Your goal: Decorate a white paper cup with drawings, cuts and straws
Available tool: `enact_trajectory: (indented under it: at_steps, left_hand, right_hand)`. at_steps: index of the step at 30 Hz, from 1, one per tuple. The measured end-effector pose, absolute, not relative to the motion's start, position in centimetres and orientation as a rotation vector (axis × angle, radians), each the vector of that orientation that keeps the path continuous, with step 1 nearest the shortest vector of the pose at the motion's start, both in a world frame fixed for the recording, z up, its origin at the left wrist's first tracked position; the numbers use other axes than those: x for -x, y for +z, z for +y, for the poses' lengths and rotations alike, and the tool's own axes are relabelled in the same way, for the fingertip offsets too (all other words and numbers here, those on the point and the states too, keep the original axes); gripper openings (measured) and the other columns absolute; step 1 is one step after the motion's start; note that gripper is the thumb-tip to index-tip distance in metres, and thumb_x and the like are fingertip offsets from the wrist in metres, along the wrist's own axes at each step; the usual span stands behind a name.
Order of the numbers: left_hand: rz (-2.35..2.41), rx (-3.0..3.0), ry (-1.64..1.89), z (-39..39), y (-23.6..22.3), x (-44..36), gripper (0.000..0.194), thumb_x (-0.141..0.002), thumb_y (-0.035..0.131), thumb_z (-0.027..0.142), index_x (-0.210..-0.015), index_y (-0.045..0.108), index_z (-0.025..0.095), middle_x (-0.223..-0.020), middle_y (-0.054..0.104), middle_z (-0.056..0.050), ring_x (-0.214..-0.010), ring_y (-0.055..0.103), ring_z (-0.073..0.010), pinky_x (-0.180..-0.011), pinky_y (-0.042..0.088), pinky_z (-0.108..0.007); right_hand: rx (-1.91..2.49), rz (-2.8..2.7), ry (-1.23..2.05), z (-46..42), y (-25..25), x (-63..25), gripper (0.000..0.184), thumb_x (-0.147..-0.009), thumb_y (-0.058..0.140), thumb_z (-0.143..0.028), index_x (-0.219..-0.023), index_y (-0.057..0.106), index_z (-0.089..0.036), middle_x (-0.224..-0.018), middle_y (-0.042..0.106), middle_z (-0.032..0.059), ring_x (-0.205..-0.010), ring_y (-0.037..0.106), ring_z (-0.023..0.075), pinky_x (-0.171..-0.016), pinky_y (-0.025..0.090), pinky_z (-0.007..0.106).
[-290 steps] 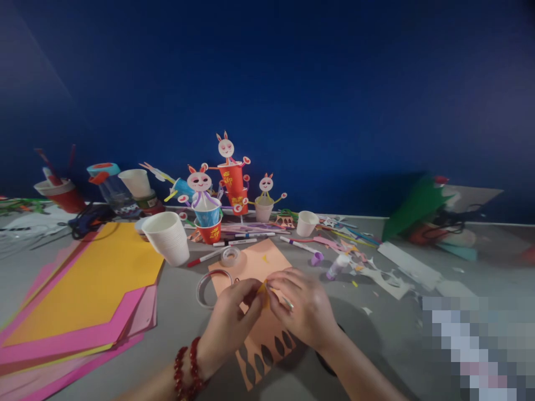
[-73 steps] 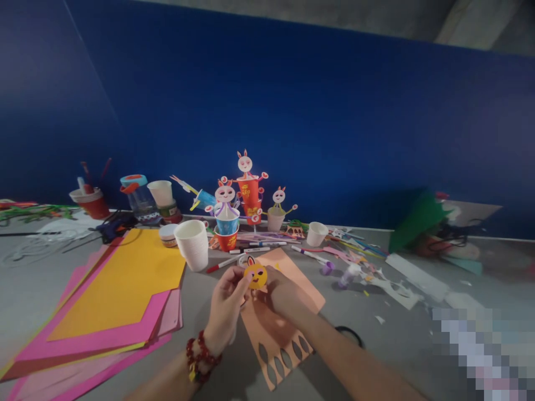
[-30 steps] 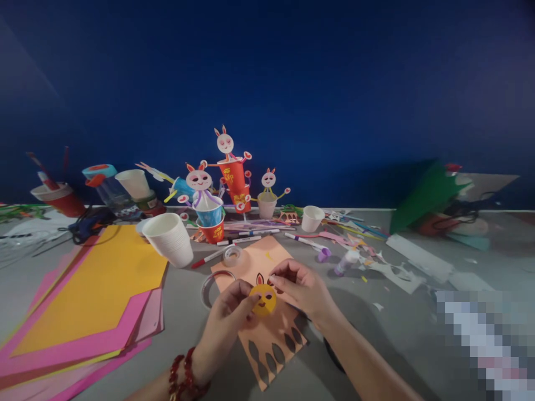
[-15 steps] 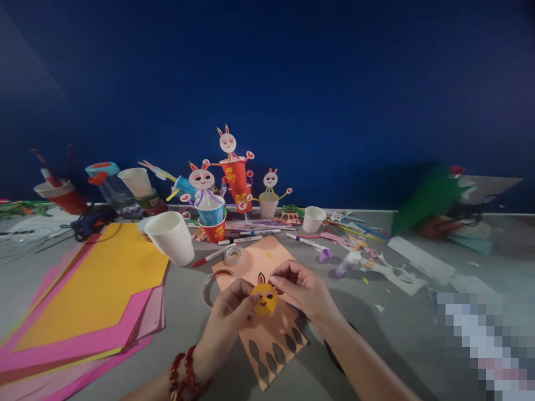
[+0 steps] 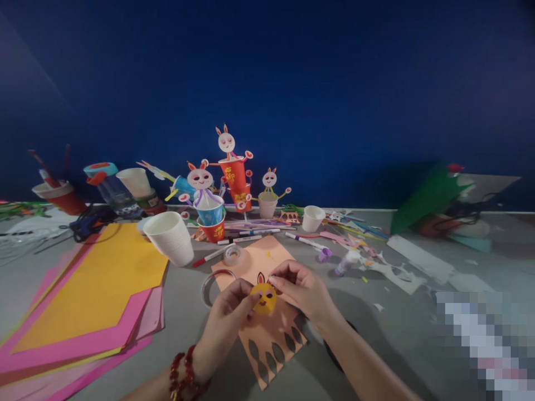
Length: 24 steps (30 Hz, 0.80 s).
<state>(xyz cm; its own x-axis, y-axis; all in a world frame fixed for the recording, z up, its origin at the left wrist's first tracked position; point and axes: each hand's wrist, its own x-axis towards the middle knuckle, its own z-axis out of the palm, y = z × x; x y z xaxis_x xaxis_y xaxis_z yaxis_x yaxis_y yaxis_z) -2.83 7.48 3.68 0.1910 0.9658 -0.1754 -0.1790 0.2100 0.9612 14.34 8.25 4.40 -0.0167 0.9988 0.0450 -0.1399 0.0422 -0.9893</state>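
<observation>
Pinched in my left hand (image 5: 232, 309) is a round yellow paper face (image 5: 266, 301) with dark eyes and a small mouth. One pointed paper ear (image 5: 261, 278), orange inside, stands up from its top edge. At the face's upper right, my right hand (image 5: 298, 287) has thumb and forefinger closed on a second ear, mostly hidden by the fingertips. Beneath both hands lies a sheet of orange paper (image 5: 270, 253), its near edge cut with several leaf-shaped gaps. A tape roll (image 5: 233, 255) and a larger ring of tape (image 5: 209, 287) rest beside my left hand.
Coloured paper sheets (image 5: 96, 278) are piled at left, with stacked white cups (image 5: 171, 239) beside them. Rabbit-faced cup figures (image 5: 234, 175) stand at the back. Markers (image 5: 309, 243), a glue stick (image 5: 346, 263) and paper scraps (image 5: 397, 275) lie to the right.
The view has shifted very slightly. Both hands keep the same hold on the yellow face and its ear.
</observation>
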Motion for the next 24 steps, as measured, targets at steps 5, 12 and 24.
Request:
enact_trajectory:
  at_steps: [5, 12, 24]
  left_hand:
    - [1.028, -1.016, 1.023, 7.51, 3.58, 2.87, 0.038, -0.066, 0.081, 0.046, -0.065, 0.056, 0.017, -0.06, 0.057, 0.004, -0.049, 0.047, -0.0065, -0.047, 0.037, -0.016]
    - [1.026, -1.026, 1.025, 7.41, 3.61, 2.83, 0.038, -0.067, 0.081, 0.046, -0.067, 0.056, 0.017, -0.06, 0.056, 0.005, -0.05, 0.047, -0.0063, -0.048, 0.038, -0.016]
    - [1.02, -1.031, 1.015, 7.46, 3.8, 2.83, 0.038, -0.067, 0.08, 0.047, -0.067, 0.056, 0.017, -0.06, 0.056, 0.005, -0.049, 0.046, -0.0062, -0.047, 0.036, -0.016]
  right_hand:
    - [1.067, -1.13, 1.264, 8.16, 4.44, -14.33, 0.019, -0.07, 0.078, -0.034, -0.072, 0.068, -0.019, -0.069, 0.066, 0.0, -0.065, 0.059, 0.0144, -0.064, 0.047, 0.027]
    - [1.064, -1.117, 1.28, 8.1, 4.48, -14.33, 0.02, -0.069, 0.079, -0.035, -0.073, 0.068, -0.018, -0.07, 0.067, -0.0001, -0.065, 0.059, 0.0141, -0.064, 0.046, 0.026]
    - [1.049, -1.099, 1.289, 8.11, 4.52, -14.34, 0.019, -0.069, 0.08, -0.032, -0.073, 0.069, -0.018, -0.07, 0.067, -0.0006, -0.065, 0.058, 0.0125, -0.064, 0.047, 0.024]
